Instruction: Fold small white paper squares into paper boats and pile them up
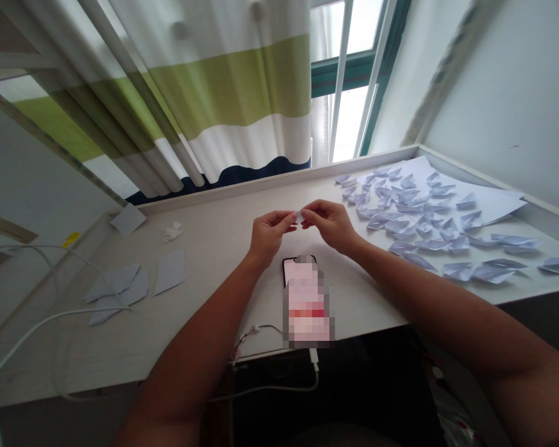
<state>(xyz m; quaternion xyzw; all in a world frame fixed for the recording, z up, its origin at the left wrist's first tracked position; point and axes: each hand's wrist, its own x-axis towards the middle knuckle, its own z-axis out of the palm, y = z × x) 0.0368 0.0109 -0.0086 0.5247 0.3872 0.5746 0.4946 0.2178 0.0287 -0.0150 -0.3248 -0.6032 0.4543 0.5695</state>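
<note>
Both sets of fingers are pinching now, left hand (268, 234) and right hand (331, 225) meeting mid-frame, a small white paper piece (299, 217) caught between the fingertips! It's mostly hidden, so its creases can't be read; a hard tug from either side could well tear it, and a loose pinch could let it spring open. Just below, centre frame, lies the phone (302, 298): a dropped piece might land there. Its charging cable (314, 363) hangs over the desk's front edge, and a snagging forearm could drag the lot. Out right, folded paper shapes (419, 211) crowd close to the right forearm; one careless elbow swing could crush or scatter them. Over left, loose paper sheets (129, 288) lie under a white cord (97, 308), likely to slide if it's pulled.
</note>
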